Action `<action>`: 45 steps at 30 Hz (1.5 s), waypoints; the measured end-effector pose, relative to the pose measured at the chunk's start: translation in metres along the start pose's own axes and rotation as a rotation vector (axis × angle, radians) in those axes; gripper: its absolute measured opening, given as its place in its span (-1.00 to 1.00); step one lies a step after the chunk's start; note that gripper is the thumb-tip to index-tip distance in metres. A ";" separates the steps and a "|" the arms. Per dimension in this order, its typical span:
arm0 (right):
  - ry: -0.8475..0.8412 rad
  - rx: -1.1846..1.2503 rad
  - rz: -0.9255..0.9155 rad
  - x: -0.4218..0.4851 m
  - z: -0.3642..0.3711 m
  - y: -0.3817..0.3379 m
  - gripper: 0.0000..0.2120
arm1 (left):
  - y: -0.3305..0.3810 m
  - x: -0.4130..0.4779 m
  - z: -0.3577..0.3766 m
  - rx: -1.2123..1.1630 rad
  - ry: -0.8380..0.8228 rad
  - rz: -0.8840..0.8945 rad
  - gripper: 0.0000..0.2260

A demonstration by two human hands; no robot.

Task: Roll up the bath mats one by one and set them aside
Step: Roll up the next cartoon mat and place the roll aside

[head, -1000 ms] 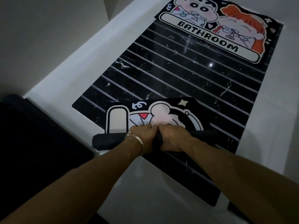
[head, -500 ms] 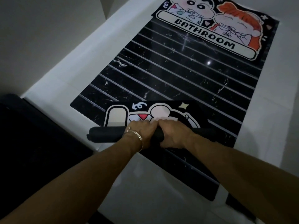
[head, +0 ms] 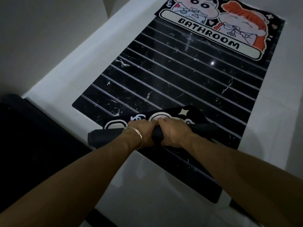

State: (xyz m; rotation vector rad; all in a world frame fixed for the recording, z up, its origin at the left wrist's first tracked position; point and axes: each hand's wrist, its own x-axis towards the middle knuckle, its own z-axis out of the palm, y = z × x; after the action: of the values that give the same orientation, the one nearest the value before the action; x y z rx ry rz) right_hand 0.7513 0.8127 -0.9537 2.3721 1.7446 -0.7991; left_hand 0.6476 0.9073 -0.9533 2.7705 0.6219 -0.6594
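A black cartoon bath mat [head: 183, 113] lies on the dark striped floor panel, mostly wound into a thick black roll [head: 105, 136] at its near edge. Only a short strip of its printed face still shows beyond the roll. My left hand [head: 141, 133], with a bracelet on the wrist, grips the middle of the roll. My right hand [head: 173, 132] grips the roll right beside it, the knuckles almost touching. A second cartoon mat [head: 218, 25] marked BATHROOM lies flat at the far end of the panel.
The black marble panel with pale stripes [head: 172, 76] is framed by white floor [head: 68, 71]. A grey wall [head: 41, 30] rises on the left. A dark block [head: 32, 145] fills the near left beside the roll.
Both hands have rolled the near mat further away from me. The roll is thicker and less of the printed face shows than one second ago.
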 end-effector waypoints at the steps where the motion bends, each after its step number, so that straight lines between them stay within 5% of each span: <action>1: -0.039 0.047 0.022 0.002 -0.002 0.002 -0.50 | 0.002 -0.002 0.002 0.049 0.044 0.024 -0.46; 4: -0.126 0.157 0.045 0.004 -0.005 0.004 -0.51 | 0.003 -0.002 0.005 0.142 0.070 0.057 -0.40; 9: 0.037 -0.037 -0.012 0.001 -0.002 -0.002 -0.43 | -0.002 0.002 0.002 0.025 0.058 -0.018 -0.43; 14: -0.128 0.219 0.044 0.006 -0.011 0.004 -0.47 | -0.002 -0.004 0.004 0.203 0.143 0.056 -0.39; 19: 0.059 0.026 -0.044 0.005 -0.008 0.005 -0.49 | -0.012 0.004 -0.017 0.038 0.017 0.022 -0.49; 25: -0.065 0.346 0.032 0.007 -0.022 0.010 -0.54 | -0.011 -0.001 -0.014 0.342 0.239 0.135 -0.49; 30: 0.124 -0.050 -0.057 0.007 -0.013 0.013 -0.40 | -0.017 0.006 -0.032 0.100 0.043 0.046 -0.55; 36: -0.039 0.196 0.021 0.015 -0.026 0.017 -0.53 | -0.020 0.003 -0.024 0.284 0.235 0.136 -0.44; 41: 0.078 -0.077 -0.092 0.014 -0.026 0.009 -0.44 | -0.030 0.004 -0.032 -0.035 -0.009 0.038 -0.53; 45: -0.007 -0.008 -0.032 0.022 -0.033 0.006 -0.49 | -0.035 -0.003 -0.030 -0.028 0.055 0.085 -0.46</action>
State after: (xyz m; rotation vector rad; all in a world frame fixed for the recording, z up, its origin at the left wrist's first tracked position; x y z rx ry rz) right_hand 0.7732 0.8416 -0.9365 2.3389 1.7839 -0.8028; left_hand 0.6411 0.9461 -0.9301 2.7797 0.5172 -0.5547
